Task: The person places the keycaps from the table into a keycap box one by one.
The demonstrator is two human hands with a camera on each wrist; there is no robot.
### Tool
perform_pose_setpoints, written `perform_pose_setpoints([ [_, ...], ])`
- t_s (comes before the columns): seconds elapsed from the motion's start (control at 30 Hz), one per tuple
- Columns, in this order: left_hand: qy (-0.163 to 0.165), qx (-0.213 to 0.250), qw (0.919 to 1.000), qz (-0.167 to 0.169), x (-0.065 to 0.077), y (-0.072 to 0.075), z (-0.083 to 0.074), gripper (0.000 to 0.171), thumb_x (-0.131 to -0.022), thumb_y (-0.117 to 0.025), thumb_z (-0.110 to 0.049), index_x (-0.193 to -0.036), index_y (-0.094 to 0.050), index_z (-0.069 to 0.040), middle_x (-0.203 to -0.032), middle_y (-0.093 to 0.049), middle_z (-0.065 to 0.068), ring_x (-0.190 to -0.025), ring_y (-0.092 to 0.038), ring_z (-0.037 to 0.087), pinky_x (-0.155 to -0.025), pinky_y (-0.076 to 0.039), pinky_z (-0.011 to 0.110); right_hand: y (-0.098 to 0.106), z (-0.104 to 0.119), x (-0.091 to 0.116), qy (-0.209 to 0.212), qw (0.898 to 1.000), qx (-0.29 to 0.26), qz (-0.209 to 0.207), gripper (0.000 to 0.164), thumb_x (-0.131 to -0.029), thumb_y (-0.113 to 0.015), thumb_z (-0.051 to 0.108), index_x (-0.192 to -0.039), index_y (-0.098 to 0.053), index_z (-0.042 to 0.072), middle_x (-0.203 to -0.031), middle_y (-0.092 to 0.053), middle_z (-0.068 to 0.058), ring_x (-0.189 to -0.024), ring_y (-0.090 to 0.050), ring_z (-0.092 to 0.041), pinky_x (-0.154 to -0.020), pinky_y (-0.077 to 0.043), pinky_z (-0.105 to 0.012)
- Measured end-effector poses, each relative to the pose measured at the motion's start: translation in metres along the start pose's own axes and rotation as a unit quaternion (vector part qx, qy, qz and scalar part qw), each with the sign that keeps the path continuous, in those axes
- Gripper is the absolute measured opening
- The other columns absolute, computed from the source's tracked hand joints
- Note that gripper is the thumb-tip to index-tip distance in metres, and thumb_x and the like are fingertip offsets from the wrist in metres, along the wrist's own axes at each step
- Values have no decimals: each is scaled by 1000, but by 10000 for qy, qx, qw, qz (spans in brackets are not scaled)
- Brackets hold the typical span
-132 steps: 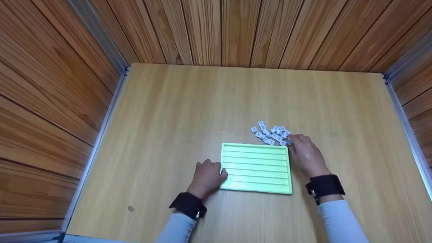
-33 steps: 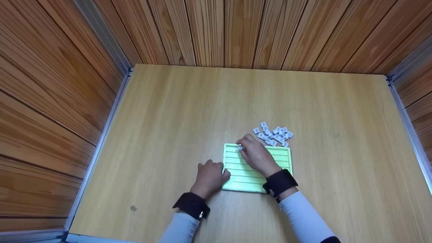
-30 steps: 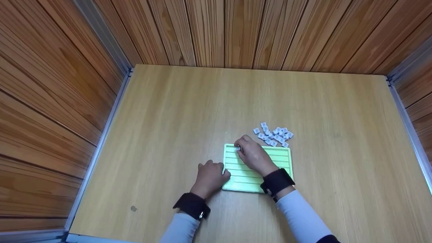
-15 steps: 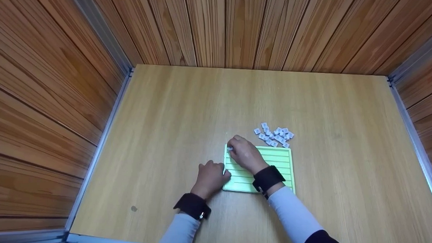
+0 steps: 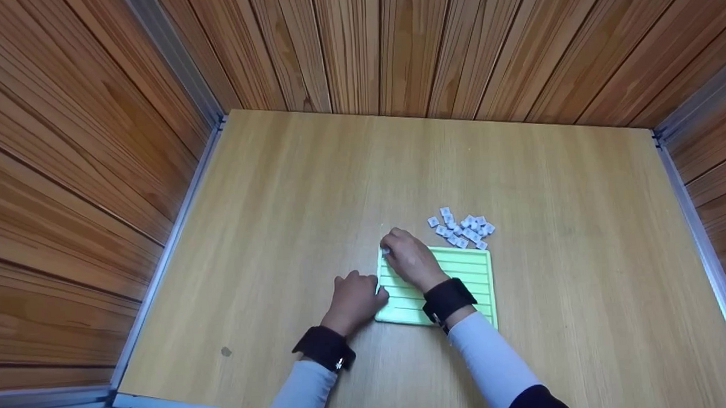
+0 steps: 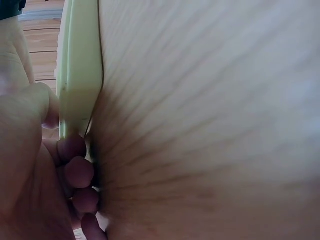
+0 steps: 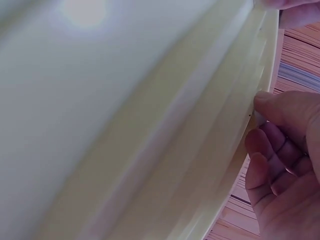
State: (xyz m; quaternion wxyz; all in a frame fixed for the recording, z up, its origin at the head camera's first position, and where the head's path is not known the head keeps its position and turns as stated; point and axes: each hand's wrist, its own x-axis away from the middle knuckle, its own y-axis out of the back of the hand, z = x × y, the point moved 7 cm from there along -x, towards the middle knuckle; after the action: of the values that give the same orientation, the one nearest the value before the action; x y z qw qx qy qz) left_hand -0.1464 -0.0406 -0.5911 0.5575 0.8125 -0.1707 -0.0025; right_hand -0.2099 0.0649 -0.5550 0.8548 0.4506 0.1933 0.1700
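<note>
A pale green ridged tray (image 5: 468,270) lies flat on the table in the head view. My left hand (image 5: 353,301) grips its left edge; the left wrist view has the thumb on the rim of the tray (image 6: 82,60) and curled fingers (image 6: 80,172) against its side. Over the tray's far left corner, my right hand (image 5: 412,259) pinches a small white tile (image 5: 385,251) between thumb and fingers. Only a sliver of that tile (image 7: 259,119) shows in the right wrist view. Several more white tiles (image 5: 462,229) with dark marks lie loosely heaped just behind the tray.
The light wooden table (image 5: 314,187) is bounded by metal rails (image 5: 162,259) and wood-plank walls (image 5: 358,53). A small dark spot (image 5: 225,352) marks the table at the near left. Black bands (image 5: 324,348) are round both wrists.
The right hand went from the tile heap to the tray, then slid left along its far row to the corner, carrying one tile. The left hand stays on the tray's left edge.
</note>
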Motion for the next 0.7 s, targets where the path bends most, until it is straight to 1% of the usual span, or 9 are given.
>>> perform_pose_setpoints([
  [0.2, -39, -27, 10000, -50, 1, 1, -1, 34, -94, -54, -35, -90, -71, -6, -83, -70, 9, -84, -57, 27, -80, -41, 51, 1, 1, 1, 96, 9999, 95, 11, 15, -85, -72, -2, -98, -69, 4, -93, -62, -7, -84, -61, -23, -75, -52, -37],
  [0.43, -47, 28, 10000, -53, 1, 1, -1, 33, -93, -55, -34, -90, -72, -5, -82, -70, 9, -84, -57, 26, -79, -41, 50, 4, 2, 3, 58, 9998, 177, 34, 17, -84, -74, -1, -100, -70, 4, -94, -62, -7, -85, -61, -23, -75, -53, -37],
  [0.53, -35, 68, 9999, -83, 2, 1, 0, 31, -92, -56, -33, -87, -71, -6, -81, -69, 9, -82, -56, 26, -78, -40, 50, 6, 2, 3, 68, 9996, 281, 43, 17, -83, -74, 0, -99, -70, 5, -94, -63, -7, -86, -62, -24, -76, -53, -38],
  [0.7, -9, 64, 10000, -46, 0, 0, 0, 31, -92, -55, -33, -85, -70, -7, -80, -69, 9, -82, -56, 25, -77, -40, 49, 10, -1, 4, -144, 9988, 407, 228, 19, -86, -75, 5, -105, -71, 6, -100, -64, -7, -91, -62, -24, -79, -52, -38],
])
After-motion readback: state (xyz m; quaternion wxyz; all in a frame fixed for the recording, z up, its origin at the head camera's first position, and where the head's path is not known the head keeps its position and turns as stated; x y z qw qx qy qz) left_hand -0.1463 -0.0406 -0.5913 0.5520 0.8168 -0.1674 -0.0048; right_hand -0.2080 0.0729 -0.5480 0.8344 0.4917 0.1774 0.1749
